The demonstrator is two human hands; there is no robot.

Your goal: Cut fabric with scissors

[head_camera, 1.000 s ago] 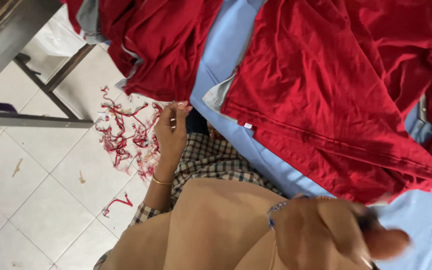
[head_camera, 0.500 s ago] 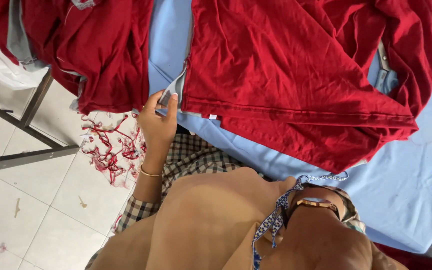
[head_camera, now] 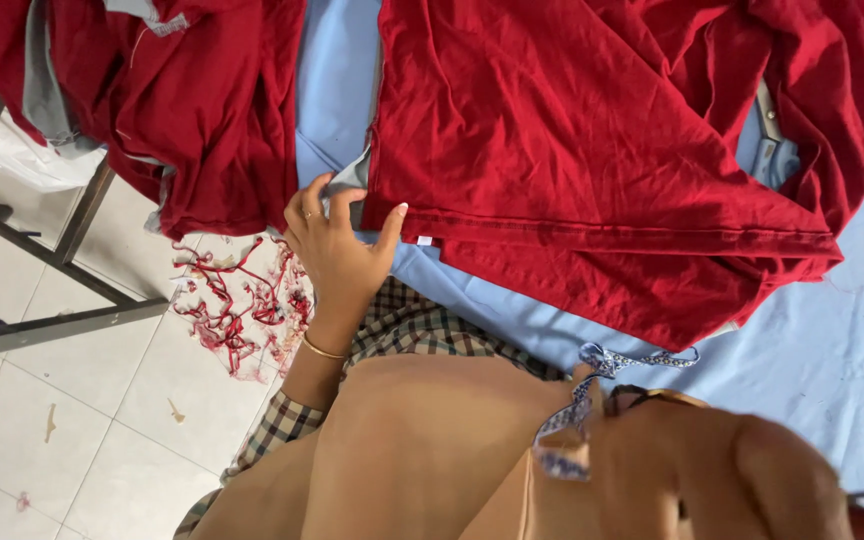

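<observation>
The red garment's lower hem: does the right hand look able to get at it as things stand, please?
Probably yes. The right hand, blurred and close to the camera, hovers over the blue cloth just below the red garment, and nothing seems to lie between it and the hem.

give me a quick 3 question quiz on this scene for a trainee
1. True or false: the left hand grips the corner of the red garment spread on the light blue sheet.
2. What lies on the tiled floor beside the left forearm? A) a pile of red thread and fabric trimmings B) a pair of shoes C) a cardboard box
3. Fill in: the blurred right hand, close to the camera at the lower right, is next to a patterned blue and white ____.

Key
1. True: the fingers pinch the garment's lower left corner, at its grey inner edge.
2. A, the trimmings.
3. Ribbon; whether the hand grips it cannot be told.
</observation>
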